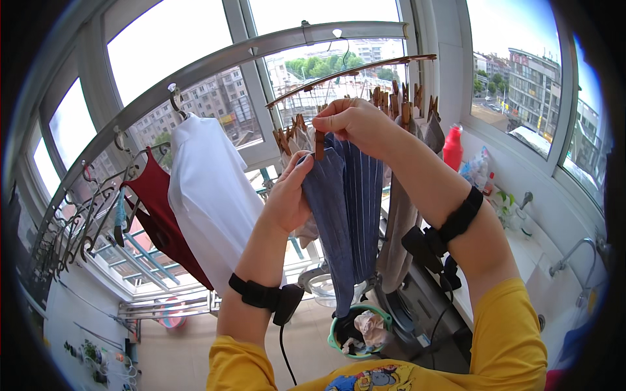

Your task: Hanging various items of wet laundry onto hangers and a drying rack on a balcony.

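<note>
My left hand (288, 195) grips the upper edge of a long blue cloth item (328, 195), possibly a sock. Just above it, my right hand (354, 124) holds a wooden clothespin (319, 144) at that edge; whether its jaws bite the cloth is hard to tell. Beside it hangs a darker blue striped cloth item (364, 210), its top partly hidden by my right hand. Both are below a brown-rimmed clip hanger (352, 73) that carries several more clothespins (391, 100). A long grey-beige cloth item (398, 244) hangs to the right.
A white shirt (210, 185) and a dark red top (159, 210) hang from the metal rail (215, 61) at left, past several bare hangers (88, 220). Below are a green-rimmed basket (335, 342) of laundry and an open front-loading washing machine (415, 303). A sink (547, 288) stands right.
</note>
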A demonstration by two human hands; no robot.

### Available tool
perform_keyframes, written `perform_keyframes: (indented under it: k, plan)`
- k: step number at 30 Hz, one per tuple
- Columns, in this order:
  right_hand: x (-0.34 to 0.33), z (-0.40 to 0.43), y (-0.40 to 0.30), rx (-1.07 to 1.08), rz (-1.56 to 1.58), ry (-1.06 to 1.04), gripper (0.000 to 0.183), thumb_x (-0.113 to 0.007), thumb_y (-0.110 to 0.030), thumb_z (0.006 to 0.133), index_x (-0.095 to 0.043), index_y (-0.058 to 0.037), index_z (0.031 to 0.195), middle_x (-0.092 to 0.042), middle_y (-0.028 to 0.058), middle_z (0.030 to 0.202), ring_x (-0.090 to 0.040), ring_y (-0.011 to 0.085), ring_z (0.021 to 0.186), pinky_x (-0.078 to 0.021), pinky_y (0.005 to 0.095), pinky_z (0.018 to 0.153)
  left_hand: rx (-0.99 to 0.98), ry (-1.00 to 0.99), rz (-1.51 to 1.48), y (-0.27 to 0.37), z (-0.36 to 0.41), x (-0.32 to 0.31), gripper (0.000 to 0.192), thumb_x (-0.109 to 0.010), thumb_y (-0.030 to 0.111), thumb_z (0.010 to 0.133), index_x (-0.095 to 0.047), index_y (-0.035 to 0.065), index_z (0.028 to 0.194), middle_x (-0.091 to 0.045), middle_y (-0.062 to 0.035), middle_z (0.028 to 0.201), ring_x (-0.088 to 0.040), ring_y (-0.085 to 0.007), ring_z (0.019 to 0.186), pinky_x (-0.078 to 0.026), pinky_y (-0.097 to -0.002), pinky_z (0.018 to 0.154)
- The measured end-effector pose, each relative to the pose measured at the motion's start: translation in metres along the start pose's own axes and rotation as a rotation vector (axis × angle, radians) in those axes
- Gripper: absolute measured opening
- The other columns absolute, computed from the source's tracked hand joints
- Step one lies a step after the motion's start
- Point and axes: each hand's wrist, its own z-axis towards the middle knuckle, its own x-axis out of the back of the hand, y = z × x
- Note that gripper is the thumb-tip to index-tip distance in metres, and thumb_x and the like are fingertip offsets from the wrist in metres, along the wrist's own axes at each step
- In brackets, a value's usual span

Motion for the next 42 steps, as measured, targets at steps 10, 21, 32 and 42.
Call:
perform_keyframes:
  k: [10, 21, 32, 42]
  plan:
    - [-0.013, -0.035, 0.01, 0.268, -0.584, 0.159, 0.045, -0.068, -0.02, 0.083, -0.054, 0.0048, 0.117, -0.064, 0.0122, 0.098, -0.061, 0.0135, 0.085, -0.0493, 0.026, 0.074, -0.112, 0.03, 0.005, -0.009, 0.013, 0.011, 0.018, -0.05, 0.021, 0.095, -0.052, 0.0123, 0.11, -0.059, -0.0029, 0.101, -0.059, -0.0147, 0.094, -0.05, -0.0328, 0.084]
    - [0.137, -0.089, 0.028, 0.299, -0.795, 0.892, 0.042, -0.053, -0.022, 0.087, -0.045, -0.0023, 0.124, -0.056, 0.0221, 0.108, -0.052, 0.0336, 0.108, -0.0401, 0.0388, 0.091, -0.36, 0.566, 0.572, -0.013, 0.005, 0.034, 0.028, -0.058, 0.026, 0.09, -0.048, 0.0102, 0.111, -0.058, -0.0002, 0.1, -0.052, -0.0085, 0.091, -0.042, -0.0258, 0.08]
    - [0.026, -0.094, 0.062, 0.256, -0.786, 0.406, 0.063, -0.057, -0.019, 0.083, -0.028, 0.011, 0.13, -0.046, 0.0317, 0.117, -0.049, 0.0427, 0.109, -0.0374, 0.0397, 0.096, -0.697, 0.417, 1.328, -0.096, -0.036, -0.003, 0.039, -0.071, 0.01, 0.07, -0.051, 0.007, 0.102, -0.049, -0.0077, 0.104, -0.045, -0.0194, 0.087, -0.038, -0.03, 0.074]
    - [-0.028, -0.063, 0.08, 0.246, -0.643, 0.145, 0.085, -0.06, -0.019, 0.083, -0.005, 0.0058, 0.143, -0.035, 0.0219, 0.132, -0.051, 0.028, 0.102, -0.0449, 0.034, 0.085, -0.573, 0.504, 1.321, -0.132, -0.055, 0.045, 0.09, -0.071, 0.011, 0.072, -0.011, 0.002, 0.14, -0.03, -0.0186, 0.134, -0.038, -0.0305, 0.121, -0.033, -0.0393, 0.102]
